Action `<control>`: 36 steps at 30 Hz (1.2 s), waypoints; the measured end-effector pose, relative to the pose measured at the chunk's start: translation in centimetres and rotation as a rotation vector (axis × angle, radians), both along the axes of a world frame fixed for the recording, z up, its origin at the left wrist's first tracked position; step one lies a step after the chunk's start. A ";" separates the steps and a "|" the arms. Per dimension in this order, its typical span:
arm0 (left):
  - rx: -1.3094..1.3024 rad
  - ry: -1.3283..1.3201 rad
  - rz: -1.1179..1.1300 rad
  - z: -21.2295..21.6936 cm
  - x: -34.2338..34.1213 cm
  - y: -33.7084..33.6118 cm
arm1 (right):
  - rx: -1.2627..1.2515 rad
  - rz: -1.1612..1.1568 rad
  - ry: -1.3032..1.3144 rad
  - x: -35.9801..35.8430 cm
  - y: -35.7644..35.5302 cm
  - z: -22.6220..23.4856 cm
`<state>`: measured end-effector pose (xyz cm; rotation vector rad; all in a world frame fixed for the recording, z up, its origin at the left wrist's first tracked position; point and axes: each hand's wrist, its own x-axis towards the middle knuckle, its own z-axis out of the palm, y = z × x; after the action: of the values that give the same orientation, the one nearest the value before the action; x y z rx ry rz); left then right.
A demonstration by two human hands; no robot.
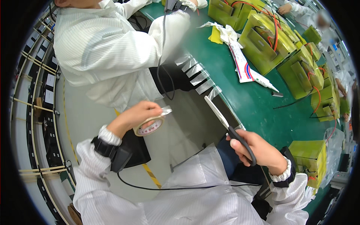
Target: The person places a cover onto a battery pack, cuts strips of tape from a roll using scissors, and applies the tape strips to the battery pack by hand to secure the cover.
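Left hand raised off the green bench, fingers curled shut round a roll of clear adhesive tape with a pale core, a loose end pinched at the fingertips. Right hand clenched on the black loop handle of white-bladed scissors, blades pointing up and left along the bench edge. Cut clear tape strips stuck in a row on that edge. Neighbouring person in a white striped coat cut off at the top. Olive-yellow boxes partly blurred.
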<state>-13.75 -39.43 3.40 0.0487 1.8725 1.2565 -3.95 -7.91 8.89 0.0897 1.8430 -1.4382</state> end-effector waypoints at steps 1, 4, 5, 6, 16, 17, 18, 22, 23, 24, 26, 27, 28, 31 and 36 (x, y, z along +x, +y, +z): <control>-0.041 -0.022 0.158 0.1 0.9 -0.6 | -0.036 0.106 -0.082 -0.2 0.4 0.0; 0.087 -0.034 0.277 1.0 2.0 -0.2 | -0.111 0.166 0.006 0.7 -0.5 -1.4; 0.101 -0.025 0.291 1.3 2.4 -0.2 | -0.160 0.245 -0.139 0.5 -0.9 -0.9; 0.101 -0.021 0.292 1.5 2.5 0.1 | -0.323 0.387 0.026 1.2 -1.7 -1.2; 0.315 0.044 0.243 1.3 3.2 7.5 | -0.824 -0.144 -0.230 5.9 2.0 -0.2; 0.319 0.029 0.228 1.0 2.7 9.3 | -0.524 -0.156 -0.032 5.9 2.1 1.1; 0.325 0.014 0.217 0.9 2.4 10.6 | -0.471 -0.231 0.003 6.2 2.4 1.7; 0.300 -0.084 0.225 0.6 0.7 13.4 | -0.532 -0.294 0.097 8.2 4.6 1.2; 0.275 -0.087 0.217 0.5 0.2 13.9 | -0.534 -0.327 0.103 8.7 5.0 1.2; 0.273 -0.085 0.218 0.4 0.0 14.1 | -0.537 -0.359 0.110 9.2 5.4 1.1; 0.229 -0.083 0.189 0.2 -0.3 14.5 | -0.532 -0.370 0.110 9.9 5.8 0.8; 0.225 -0.080 0.193 0.0 -0.5 14.6 | -0.535 -0.391 0.107 10.2 6.0 0.7; 0.185 -0.065 0.189 -0.3 -0.6 14.7 | -0.538 -0.411 0.103 10.4 6.1 0.7; 0.122 -0.004 0.138 -1.3 -1.3 15.2 | -0.534 -0.436 0.113 10.7 6.5 0.4; -0.057 0.139 -0.109 0.3 -1.3 14.0 | -0.541 -0.414 0.111 10.8 6.7 0.0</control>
<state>-15.08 -25.45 3.66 0.2103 1.9955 1.1501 6.86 -1.21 8.89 0.1276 1.5090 -2.2265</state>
